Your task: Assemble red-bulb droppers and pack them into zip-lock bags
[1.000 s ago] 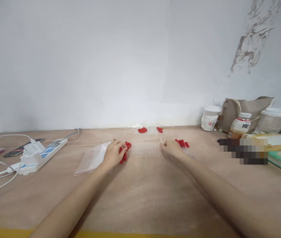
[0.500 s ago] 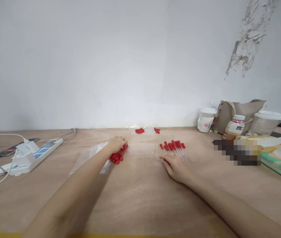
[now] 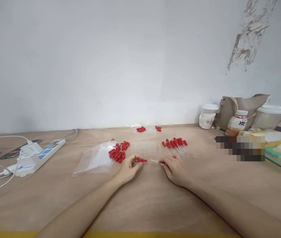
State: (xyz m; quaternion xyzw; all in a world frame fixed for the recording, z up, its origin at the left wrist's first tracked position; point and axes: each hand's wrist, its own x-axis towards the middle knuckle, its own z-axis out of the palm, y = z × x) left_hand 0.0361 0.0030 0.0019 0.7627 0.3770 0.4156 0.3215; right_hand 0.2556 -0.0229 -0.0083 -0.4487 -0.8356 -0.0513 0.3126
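Note:
Between the fingers of my left hand (image 3: pixel 131 168) is a red rubber dropper bulb (image 3: pixel 142 160), its narrow end pointing right. My right hand (image 3: pixel 174 168) pinches a thin clear glass dropper tube (image 3: pixel 154 161), whose tip faces the bulb across a small gap. Behind my left hand lies a pile of loose red bulbs (image 3: pixel 117 153). A row of clear glass tubes (image 3: pixel 142 148) lies side by side in the middle. Beyond my right hand, several droppers with red bulbs fitted (image 3: pixel 177 143) are bunched together.
Clear plastic bags (image 3: pixel 96 158) lie left of the bulbs. Farther left are a white power strip (image 3: pixel 41 158) with cables and a phone (image 3: pixel 11 150). More bulbs (image 3: pixel 141 129) lie in plastic by the wall. At right stand a paper cup (image 3: pixel 208 117), a bottle (image 3: pixel 237 124) and a bag (image 3: pixel 249 104).
My left hand has come back from the bulb pile toward the middle, now holding one red bulb. My right hand still holds the tube, turned more level.

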